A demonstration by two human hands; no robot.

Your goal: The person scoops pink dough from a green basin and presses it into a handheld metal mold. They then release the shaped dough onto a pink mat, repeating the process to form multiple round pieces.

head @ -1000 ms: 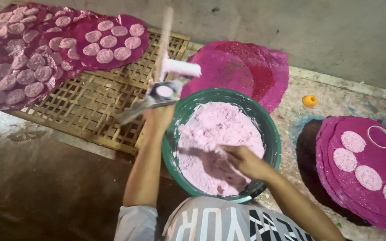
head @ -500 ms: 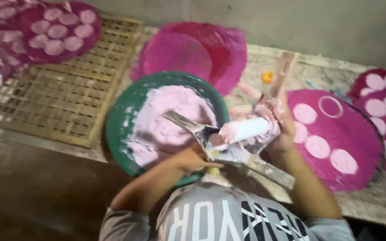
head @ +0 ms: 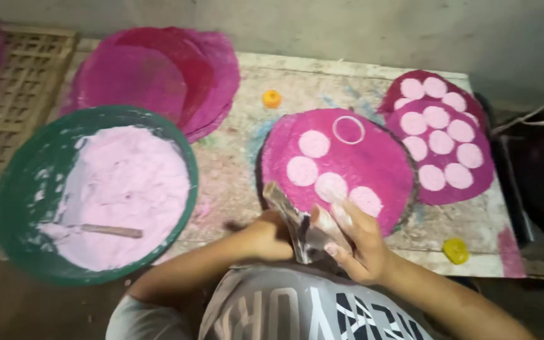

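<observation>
Both my hands meet just above my chest, at the near edge of the table. My left hand grips a grey metal scraper that points up toward the mat. My right hand is closed around a paste-smeared pale tool pressed against the scraper. Right beyond them lies a round magenta mat with several pale pink discs and a white ring. A green bowl of pink paste stands to the left, a wooden stick lying in it.
A stack of bare magenta mats lies behind the bowl. Another mat full of pink discs sits at the right. An orange cap and a yellow cap lie on the stained table. A bamboo rack is at far left.
The view has swung right, from the rack to the disc mats. My hands came off the bowl and drew in close to my chest with the tools.
</observation>
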